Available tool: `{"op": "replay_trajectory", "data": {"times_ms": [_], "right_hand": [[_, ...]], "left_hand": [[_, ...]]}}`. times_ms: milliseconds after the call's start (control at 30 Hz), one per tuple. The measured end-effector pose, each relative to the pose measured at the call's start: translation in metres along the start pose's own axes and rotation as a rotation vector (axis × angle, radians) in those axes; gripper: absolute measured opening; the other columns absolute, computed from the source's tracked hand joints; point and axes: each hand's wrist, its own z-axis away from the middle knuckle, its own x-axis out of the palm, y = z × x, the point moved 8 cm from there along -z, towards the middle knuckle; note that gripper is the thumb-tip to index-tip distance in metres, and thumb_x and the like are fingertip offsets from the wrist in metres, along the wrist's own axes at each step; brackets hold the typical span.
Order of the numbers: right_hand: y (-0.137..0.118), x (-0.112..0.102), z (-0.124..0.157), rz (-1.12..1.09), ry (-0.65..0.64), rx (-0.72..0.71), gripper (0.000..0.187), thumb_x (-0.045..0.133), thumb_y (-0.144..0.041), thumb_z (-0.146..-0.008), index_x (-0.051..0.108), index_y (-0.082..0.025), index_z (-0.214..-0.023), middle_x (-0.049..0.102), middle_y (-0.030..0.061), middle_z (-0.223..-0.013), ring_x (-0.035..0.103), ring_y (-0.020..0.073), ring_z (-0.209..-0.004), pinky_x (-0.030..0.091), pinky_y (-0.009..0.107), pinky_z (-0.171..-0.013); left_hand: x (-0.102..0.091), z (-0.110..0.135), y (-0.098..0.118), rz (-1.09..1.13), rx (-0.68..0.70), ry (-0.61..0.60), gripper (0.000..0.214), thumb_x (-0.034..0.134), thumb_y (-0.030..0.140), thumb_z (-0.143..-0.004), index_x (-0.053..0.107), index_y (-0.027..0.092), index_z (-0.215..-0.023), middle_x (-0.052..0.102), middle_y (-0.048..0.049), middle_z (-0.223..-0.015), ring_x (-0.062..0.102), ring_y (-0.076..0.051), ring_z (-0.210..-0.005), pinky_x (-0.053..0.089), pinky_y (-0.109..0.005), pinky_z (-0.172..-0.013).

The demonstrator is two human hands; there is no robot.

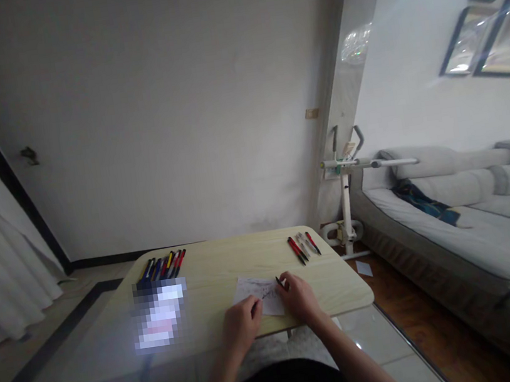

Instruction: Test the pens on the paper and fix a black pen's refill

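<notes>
A small sheet of white paper (271, 304) with dark scribbled marks lies near the front edge of the pale wooden table (226, 258). My right hand (299, 297) rests on the sheet's right side, its fingers closed around a dark pen (279, 282) whose upper end points up and left. On the paper's left part sits my left hand (244, 323), fingers curled in and thumb toward the sheet. Whether it pinches anything is hidden. A short dark line by its thumb could be ink or a thin object; I cannot tell.
Several markers and pens (164, 266) lie in a row at the table's back left, more pens (304, 247) at the back right. A bright blurred screen (161, 315) is at left. Beyond stand an exercise machine (345, 197) and a sofa (433, 242).
</notes>
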Motion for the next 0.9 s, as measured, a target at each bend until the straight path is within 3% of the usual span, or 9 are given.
{"op": "replay_trajectory", "data": {"times_ms": [233, 600, 900], "right_hand": [[-0.019, -0.007, 0.013, 0.083, -0.007, -0.167, 0.024, 0.056, -0.029, -0.073, 0.057, -0.019, -0.095, 0.059, 0.0054, -0.087, 0.052, 0.0181, -0.085, 0.034, 0.026, -0.075], [-0.024, -0.005, 0.012, 0.215, -0.099, -0.158, 0.019, 0.051, -0.031, -0.078, 0.061, -0.022, -0.091, 0.058, 0.0058, -0.092, 0.05, 0.0189, -0.092, 0.031, 0.028, -0.082], [-0.019, -0.004, 0.011, 0.122, -0.079, -0.186, 0.02, 0.049, -0.027, -0.078, 0.06, -0.023, -0.094, 0.06, 0.0058, -0.1, 0.052, 0.0189, -0.096, 0.036, 0.03, -0.085]], "left_hand": [[0.001, 0.0, -0.001, -0.013, -0.014, -0.013, 0.031, 0.033, 0.034, -0.086, 0.058, 0.02, -0.074, 0.064, -0.0021, -0.071, 0.057, -0.013, -0.066, 0.029, -0.022, -0.057], [0.003, -0.001, -0.003, -0.032, -0.001, 0.015, 0.03, 0.033, 0.034, -0.087, 0.059, 0.021, -0.077, 0.065, -0.0018, -0.073, 0.057, -0.013, -0.066, 0.029, -0.023, -0.057], [0.005, -0.003, -0.012, -0.054, -0.052, 0.051, 0.03, 0.031, 0.035, -0.087, 0.058, 0.021, -0.081, 0.064, -0.0028, -0.077, 0.058, -0.014, -0.069, 0.031, -0.022, -0.059]]}}
